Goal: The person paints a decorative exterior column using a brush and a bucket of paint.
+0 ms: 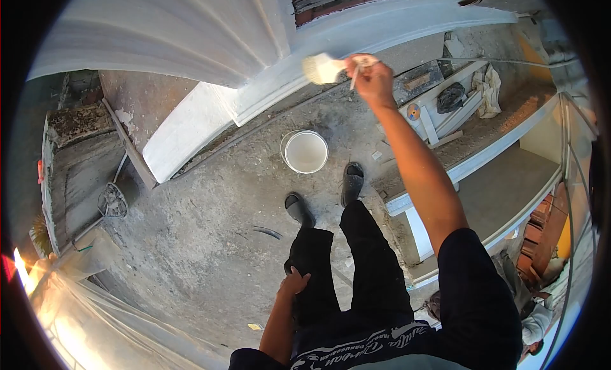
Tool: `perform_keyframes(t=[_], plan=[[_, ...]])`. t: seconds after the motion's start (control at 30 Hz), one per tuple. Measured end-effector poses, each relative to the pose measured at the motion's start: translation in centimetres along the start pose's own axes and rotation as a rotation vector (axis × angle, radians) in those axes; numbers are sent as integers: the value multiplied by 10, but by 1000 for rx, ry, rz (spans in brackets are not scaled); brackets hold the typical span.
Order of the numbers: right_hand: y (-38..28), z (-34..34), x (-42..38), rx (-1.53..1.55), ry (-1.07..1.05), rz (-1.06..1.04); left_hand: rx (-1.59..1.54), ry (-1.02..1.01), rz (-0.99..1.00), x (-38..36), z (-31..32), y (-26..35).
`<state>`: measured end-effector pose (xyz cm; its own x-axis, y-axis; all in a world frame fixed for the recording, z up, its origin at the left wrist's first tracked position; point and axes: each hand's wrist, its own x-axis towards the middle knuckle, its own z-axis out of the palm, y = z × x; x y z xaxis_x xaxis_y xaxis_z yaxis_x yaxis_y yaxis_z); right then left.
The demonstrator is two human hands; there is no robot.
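Observation:
High in the view, my right hand is closed on the handle of a wide paint brush. The pale bristles point left, over the edge of the white moulding. Down by my thigh, my left hand rests against the black trousers, its fingers partly spread and holding nothing. A white bucket with pale liquid in it stands on the concrete floor, in front of my sandals.
At the right, a ledge holds boards, a black bag and a cloth. A mesh-like container stands left. A short dark hose piece lies on the floor. Plastic sheeting hangs lower left. Another person is lower right.

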<state>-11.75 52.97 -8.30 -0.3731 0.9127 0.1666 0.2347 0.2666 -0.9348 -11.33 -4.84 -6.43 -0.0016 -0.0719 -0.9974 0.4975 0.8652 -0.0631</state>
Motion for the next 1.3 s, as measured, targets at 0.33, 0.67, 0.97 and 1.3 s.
perform_keyframes(t=[0.33,0.67,0.97,1.3], plan=[[-47,-14,-42,26,141,-108,-36,0,8,0,5,-14],[-85,138,-52,45,-56,-9,-55,38,54,0,9,-23],[-12,-91,71,-722,313,-302,-19,21,61,5,4,-30],[-103,128,-101,-497,-361,-532,16,18,62,12,2,-28]])
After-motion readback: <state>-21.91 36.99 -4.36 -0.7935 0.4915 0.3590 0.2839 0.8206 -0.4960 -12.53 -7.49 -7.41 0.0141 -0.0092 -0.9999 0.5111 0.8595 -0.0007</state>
